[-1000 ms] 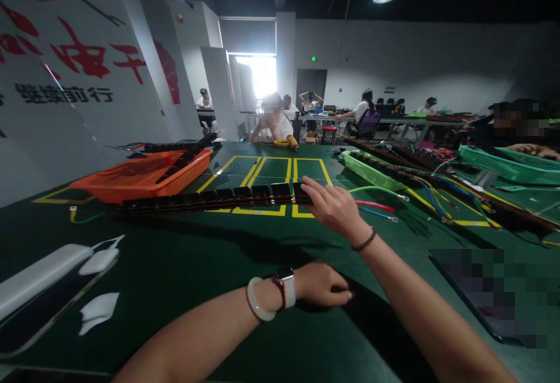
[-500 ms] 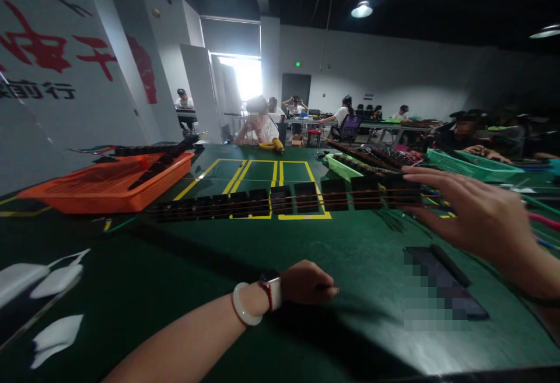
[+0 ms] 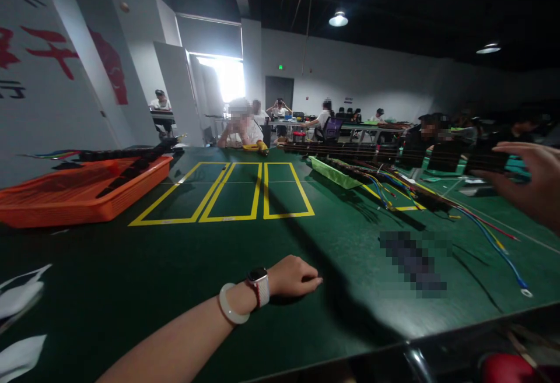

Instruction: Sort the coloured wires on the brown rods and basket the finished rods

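Observation:
My right hand (image 3: pixel 536 179) is at the right edge, thumb and fingers closed around the near end of a long black segmented wire harness (image 3: pixel 376 153). The harness stretches from there to the left, raised above the table, with thin brownish wires along it. My left hand (image 3: pixel 292 276) rests low over the green table (image 3: pixel 184 260), curled into a fist with nothing visible in it; its finger pads are hidden. A watch (image 3: pixel 258 276) and a pale bangle (image 3: pixel 231 304) are on the left wrist.
An orange basket (image 3: pixel 126 199) with dark harnesses stands at left; a light green basket (image 3: pixel 335 174) stands at right. Coloured cables (image 3: pixel 494 237) trail near the right edge. Yellow tape frames (image 3: pixel 230 218) mark the table. A blurred-out dark object (image 3: pixel 413 263) lies front right. People sit beyond.
My right hand has swung the harness to the right and up, away from the taped frames. The view has turned right. My left hand stays curled in about the same place.

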`<state>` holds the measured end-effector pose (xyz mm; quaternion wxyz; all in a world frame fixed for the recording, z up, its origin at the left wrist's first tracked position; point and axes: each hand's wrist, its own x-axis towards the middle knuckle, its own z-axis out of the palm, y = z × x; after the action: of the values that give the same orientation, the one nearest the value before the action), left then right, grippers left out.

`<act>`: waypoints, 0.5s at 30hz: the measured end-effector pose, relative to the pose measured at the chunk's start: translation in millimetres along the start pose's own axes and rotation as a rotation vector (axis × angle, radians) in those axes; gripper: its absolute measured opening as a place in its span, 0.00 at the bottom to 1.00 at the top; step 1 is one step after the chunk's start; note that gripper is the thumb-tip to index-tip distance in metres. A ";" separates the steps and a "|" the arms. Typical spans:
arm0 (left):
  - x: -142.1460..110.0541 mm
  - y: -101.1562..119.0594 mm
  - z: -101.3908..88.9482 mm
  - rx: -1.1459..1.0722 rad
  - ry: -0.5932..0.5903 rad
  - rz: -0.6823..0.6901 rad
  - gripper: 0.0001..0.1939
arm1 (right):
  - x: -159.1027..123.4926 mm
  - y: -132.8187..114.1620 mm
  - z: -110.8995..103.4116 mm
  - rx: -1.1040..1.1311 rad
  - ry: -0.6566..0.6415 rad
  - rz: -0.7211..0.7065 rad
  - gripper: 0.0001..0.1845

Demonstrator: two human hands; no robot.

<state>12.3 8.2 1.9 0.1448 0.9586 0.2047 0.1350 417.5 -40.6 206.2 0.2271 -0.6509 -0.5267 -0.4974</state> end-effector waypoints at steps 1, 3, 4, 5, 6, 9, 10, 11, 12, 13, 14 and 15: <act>1.1 0.0 0.5 -0.003 0.001 -0.003 0.19 | 5.7 -3.5 6.6 -0.026 -0.017 -0.013 0.30; 2.8 -0.5 1.7 -0.010 0.002 -0.002 0.19 | 19.9 -11.3 26.8 -0.077 -0.046 0.023 0.28; 3.2 -1.0 2.3 -0.014 0.006 -0.001 0.19 | 27.8 -15.5 39.5 -0.085 -0.091 0.022 0.27; 3.3 -1.5 2.7 -0.017 0.009 0.000 0.19 | 35.7 -20.2 53.0 -0.102 -0.124 0.035 0.27; 3.1 -2.1 3.0 -0.023 0.011 0.001 0.19 | 43.2 -25.5 66.4 -0.106 -0.151 0.026 0.28; 1.3 -3.9 2.2 -0.050 0.016 -0.008 0.18 | 60.6 -45.0 100.3 -0.071 -0.221 -0.002 0.29; 0.6 -4.4 1.6 -0.063 0.015 -0.014 0.18 | 63.9 -52.3 108.7 -0.061 -0.238 -0.007 0.29; 0.0 -4.8 1.0 -0.077 0.015 -0.020 0.18 | 65.9 -59.7 115.9 -0.052 -0.257 -0.017 0.28; -0.4 -5.3 0.5 -0.091 0.017 -0.026 0.18 | 66.6 -67.1 122.3 -0.041 -0.280 -0.029 0.28; -0.7 -5.7 0.2 -0.103 0.016 -0.030 0.18 | 66.2 -74.3 128.4 -0.029 -0.306 -0.037 0.27; -0.9 -6.2 0.1 -0.112 0.013 -0.032 0.19 | 65.1 -81.3 134.4 -0.015 -0.332 -0.038 0.28; -0.9 -6.7 0.2 -0.116 0.010 -0.035 0.18 | 63.5 -88.2 140.6 0.002 -0.357 -0.032 0.29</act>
<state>9.2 13.6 -0.7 0.2016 0.9441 0.2141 0.1487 391.3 134.0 185.8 0.1227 -0.7202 -0.5695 -0.3768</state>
